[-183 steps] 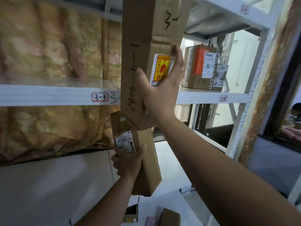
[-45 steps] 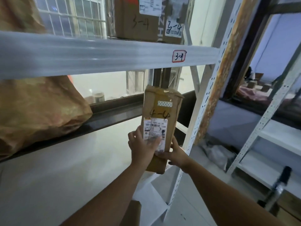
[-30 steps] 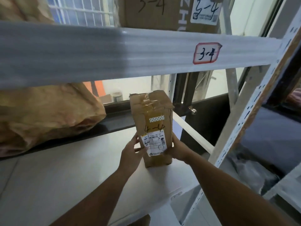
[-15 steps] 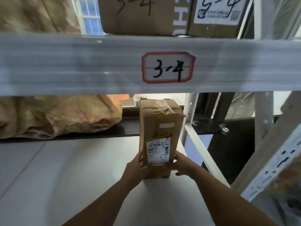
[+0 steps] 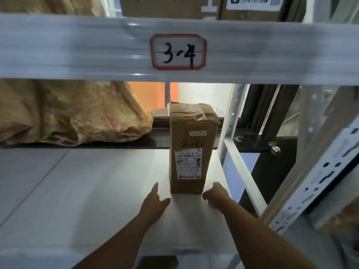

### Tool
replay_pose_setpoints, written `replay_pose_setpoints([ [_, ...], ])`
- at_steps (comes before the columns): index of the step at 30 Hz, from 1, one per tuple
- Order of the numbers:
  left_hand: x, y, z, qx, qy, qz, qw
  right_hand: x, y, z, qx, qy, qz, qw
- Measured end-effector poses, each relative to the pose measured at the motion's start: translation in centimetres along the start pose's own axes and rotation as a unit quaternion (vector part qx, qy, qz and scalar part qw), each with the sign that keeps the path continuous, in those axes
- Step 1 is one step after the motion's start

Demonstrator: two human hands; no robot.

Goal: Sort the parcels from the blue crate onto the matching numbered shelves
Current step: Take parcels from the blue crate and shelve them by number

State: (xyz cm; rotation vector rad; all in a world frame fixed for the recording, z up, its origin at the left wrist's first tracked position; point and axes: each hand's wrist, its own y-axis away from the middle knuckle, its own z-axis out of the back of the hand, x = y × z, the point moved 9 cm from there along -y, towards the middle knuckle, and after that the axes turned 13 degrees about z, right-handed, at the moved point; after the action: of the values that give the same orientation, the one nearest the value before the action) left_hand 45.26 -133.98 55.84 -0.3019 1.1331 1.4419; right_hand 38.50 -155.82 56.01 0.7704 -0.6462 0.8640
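Tall cardboard parcel (image 5: 191, 152), hand-marked apparently 4-4, shown standing upright on the white shelf (image 5: 87, 191), at 6 o'clock of the beam label (image 5: 177, 52) reading 3-4. The parcel is judged stiff, fairly light and easily tipped. Its taped top may be slick, so the two long side faces are best gripped low down. The left hand (image 5: 155, 202) is held at 7 o'clock of the base, fingers straight and together. The right hand (image 5: 215, 197) is held at 5 o'clock, fingers loosely curled. Nothing is held.

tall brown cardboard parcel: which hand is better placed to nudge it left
Probably right: the right hand sits by the cardboard parcel's right bottom corner; the left hand is on its left.
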Motion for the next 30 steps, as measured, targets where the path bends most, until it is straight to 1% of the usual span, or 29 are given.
replay_pose_setpoints([
  [2,1.2,0.9,1.9,-0.064,-0.119,-0.037,0.990,-1.2,1.2,-0.1,-0.028,0.126,-0.013,0.992],
  [3,1.7,1.3,2.7,-0.084,-0.176,-0.054,0.979,-1.2,1.7,-0.4,-0.035,0.157,0.002,0.987],
  [5,3.1,2.7,4.8,-0.132,-0.292,-0.078,0.944,0.4,2.8,-2.3,-0.033,0.192,0.055,0.979],
  [7,5.0,4.5,7.9,-0.204,-0.384,-0.085,0.896,3.1,4.0,-5.4,-0.020,0.232,0.114,0.966],
  [8,5.7,5.5,9.5,-0.237,-0.404,-0.091,0.879,4.4,4.5,-7.0,-0.019,0.257,0.147,0.955],
  [9,6.9,6.5,11.2,-0.260,-0.409,-0.096,0.870,6.3,5.2,-9.0,-0.020,0.288,0.189,0.938],
  [11,10.0,8.5,14.7,-0.300,-0.434,-0.097,0.844,10.6,7.2,-13.4,-0.019,0.355,0.281,0.891],
  [12,12.1,9.4,16.6,-0.305,-0.442,-0.079,0.840,12.6,8.5,-16.0,-0.012,0.378,0.319,0.869],
  [15,18.4,12.5,22.5,-0.331,-0.439,-0.027,0.835,17.7,12.7,-24.0,0.040,0.413,0.388,0.823],
  [18,24.6,17.3,28.3,-0.325,-0.424,0.064,0.843,22.0,17.8,-32.8,0.097,0.420,0.444,0.785],
  [21,32.1,22.8,35.1,-0.357,-0.386,0.173,0.833,26.2,24.0,-41.9,0.140,0.434,0.518,0.724],
  [23,36.4,26.3,39.0,-0.359,-0.345,0.239,0.834,28.8,28.0,-46.7,0.150,0.433,0.556,0.694],
  [27,44.0,34.5,45.7,-0.407,-0.281,0.307,0.813,33.2,36.3,-56.3,0.196,0.412,0.620,0.638],
  [30,49.7,39.6,48.6,-0.423,-0.237,0.366,0.794,35.7,41.6,-62.3,0.230,0.398,0.659,0.595],
])
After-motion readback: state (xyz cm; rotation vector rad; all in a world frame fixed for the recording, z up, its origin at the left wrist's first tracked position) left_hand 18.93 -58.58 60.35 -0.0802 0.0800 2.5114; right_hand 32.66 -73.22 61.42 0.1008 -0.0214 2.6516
